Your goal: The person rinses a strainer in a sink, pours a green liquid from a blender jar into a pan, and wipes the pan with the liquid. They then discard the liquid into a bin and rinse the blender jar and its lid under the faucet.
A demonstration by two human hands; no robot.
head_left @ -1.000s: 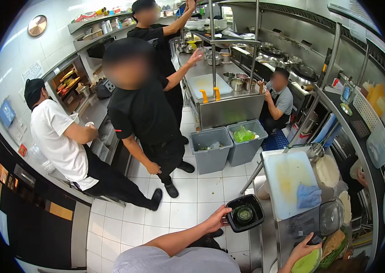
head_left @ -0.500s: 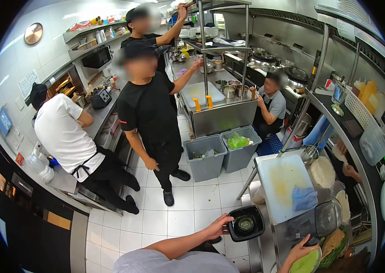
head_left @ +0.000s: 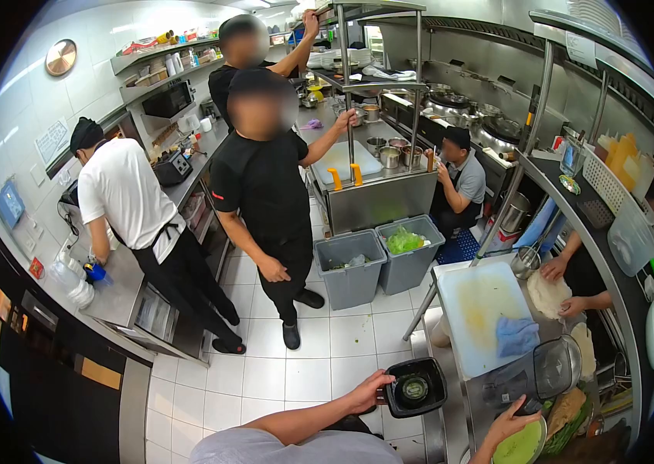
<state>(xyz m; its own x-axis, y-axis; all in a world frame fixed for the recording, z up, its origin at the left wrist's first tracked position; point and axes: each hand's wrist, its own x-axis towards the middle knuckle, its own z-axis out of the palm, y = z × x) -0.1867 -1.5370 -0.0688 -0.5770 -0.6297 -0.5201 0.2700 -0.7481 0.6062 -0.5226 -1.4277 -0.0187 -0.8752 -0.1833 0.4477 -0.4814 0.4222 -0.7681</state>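
My left hand (head_left: 370, 393) grips the near rim of a black square tub (head_left: 441, 393), which has a round ring-like shape and wet residue in its bottom. It hangs over the floor beside the worktop. At the lower right, my right hand (head_left: 511, 425) is wrapped round the dark handle of a clear jug (head_left: 557, 370), tilted over the counter. Just below that hand lies a bowl of pale green purée (head_left: 519, 447). Green leafy stalks (head_left: 564, 433) and a brown piece of food (head_left: 568, 407) are beside the bowl.
A white cutting board (head_left: 475, 309) with a blue cloth (head_left: 517, 337) lies on the worktop. Across it, another person's hands hold pale dough (head_left: 548, 295). Two grey bins (head_left: 352, 277) stand ahead. Several co-workers occupy the kitchen; one (head_left: 265, 170) stands near the bins.
A person's hands have come onto the dough at the right. The white-shirted person has turned and reaches lower along the left counter. My hands keep their holds, nearly still.
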